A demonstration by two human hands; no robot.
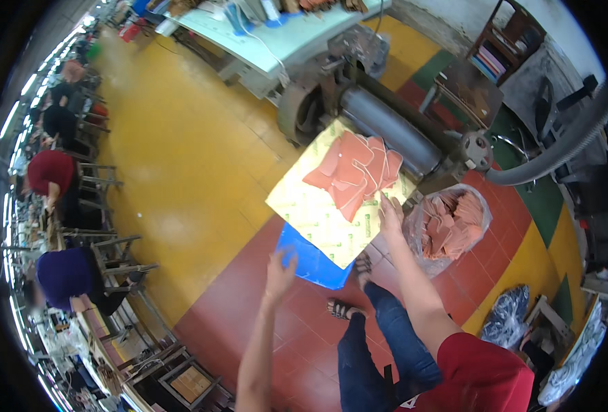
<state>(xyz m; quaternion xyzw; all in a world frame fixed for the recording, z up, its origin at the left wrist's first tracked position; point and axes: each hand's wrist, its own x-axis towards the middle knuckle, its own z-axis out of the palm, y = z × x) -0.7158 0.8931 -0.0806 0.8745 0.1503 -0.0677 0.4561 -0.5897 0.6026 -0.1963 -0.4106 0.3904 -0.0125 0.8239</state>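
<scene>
Flat orange cut pieces with pale edges lie in a loose pile (360,168) on a yellow printed sheet (311,206), beside the dark roller (390,130) of a machine. My right hand (390,215) is at the near right edge of the pile, fingers stretched toward it; its fingertips are close to the pieces, and I cannot tell whether they touch. My left hand (280,275) hangs in the air left of a blue sheet (318,259), which shows under the yellow one. Its fingers are slightly blurred and loosely apart, with nothing visible in them.
A clear plastic bag (481,237) of orange pieces stands on the floor at my right. A grey hose (558,158) arches from the machine's right end. Beyond are a pale green table (269,41) and a wooden chair (465,89). People sit along workbenches at far left.
</scene>
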